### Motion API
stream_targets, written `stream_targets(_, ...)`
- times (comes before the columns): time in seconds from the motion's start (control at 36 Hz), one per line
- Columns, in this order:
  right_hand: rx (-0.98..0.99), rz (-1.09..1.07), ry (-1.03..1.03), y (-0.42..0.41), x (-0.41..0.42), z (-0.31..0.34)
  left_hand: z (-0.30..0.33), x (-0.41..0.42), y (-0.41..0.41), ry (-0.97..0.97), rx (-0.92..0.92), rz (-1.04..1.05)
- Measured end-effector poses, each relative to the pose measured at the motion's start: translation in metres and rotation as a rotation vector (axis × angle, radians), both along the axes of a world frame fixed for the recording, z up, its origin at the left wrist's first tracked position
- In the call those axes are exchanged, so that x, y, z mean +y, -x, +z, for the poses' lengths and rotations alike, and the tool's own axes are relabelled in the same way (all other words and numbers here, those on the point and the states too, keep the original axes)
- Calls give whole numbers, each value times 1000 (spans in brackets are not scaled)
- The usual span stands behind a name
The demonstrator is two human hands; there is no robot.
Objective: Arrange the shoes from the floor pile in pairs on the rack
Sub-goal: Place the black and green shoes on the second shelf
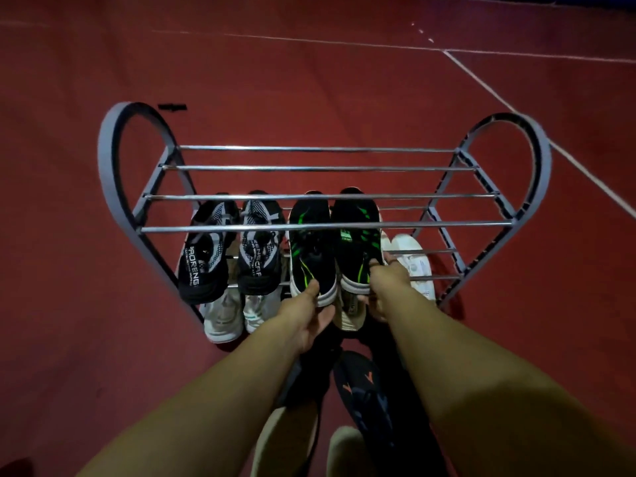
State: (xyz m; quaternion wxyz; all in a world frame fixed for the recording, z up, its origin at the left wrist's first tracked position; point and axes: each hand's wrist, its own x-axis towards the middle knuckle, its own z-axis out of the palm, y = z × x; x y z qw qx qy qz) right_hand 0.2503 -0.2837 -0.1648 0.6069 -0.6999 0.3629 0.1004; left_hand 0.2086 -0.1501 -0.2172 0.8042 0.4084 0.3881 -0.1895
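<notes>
Shoes sit in pairs on the middle shelf of the grey rack (113, 173), which fills the centre of the view on the red floor (309, 80); its top shelf of bare rods is unfilled. At about nine o'clock on that middle shelf lies a black-and-grey pair (229, 249), and beneath it a pale pair (237, 316) on the lowest level. A white shoe (414, 261) lies at three o'clock. More shoes wait at six o'clock, among them a dark shoe with orange marks (364, 390). The black-and-green pair (335, 242) is at the centre, heels toward the person. Both arms reach forward, nearly straight. The left hand (306, 320) pinches the heel of the left green shoe, thumb on top; the right hand (387, 287) grips the heel of the right one, fingers curled round its side. Pushed unevenly, a shoe could likely slip between the thin rods or tip onto the shoes below, and the heels overhanging the front rod add to that risk.
</notes>
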Motion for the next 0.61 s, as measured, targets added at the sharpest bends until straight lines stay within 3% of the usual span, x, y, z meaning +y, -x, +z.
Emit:
stream_targets(0.08,58,117,287,-6,-7,-2,-5,0,-2,-36,23,-38)
stream_targets(0.22,156,260,436,-12,-13,-5,-3,-2,-1,-147,34,-113)
stream_targets(0.36,85,189,301,-6,-25,-9,9,8,17,-99,-14,-180)
stream_targets(0.44,39,-9,383,21,-32,-7,6,15,35,-70,-74,-165)
stream_targets(0.5,-1,-59,399,52,-33,-8,5,21,54,-200,-27,-129)
stream_targets(0.61,55,60,288,115,-22,-32,-12,35,95,-436,41,-118)
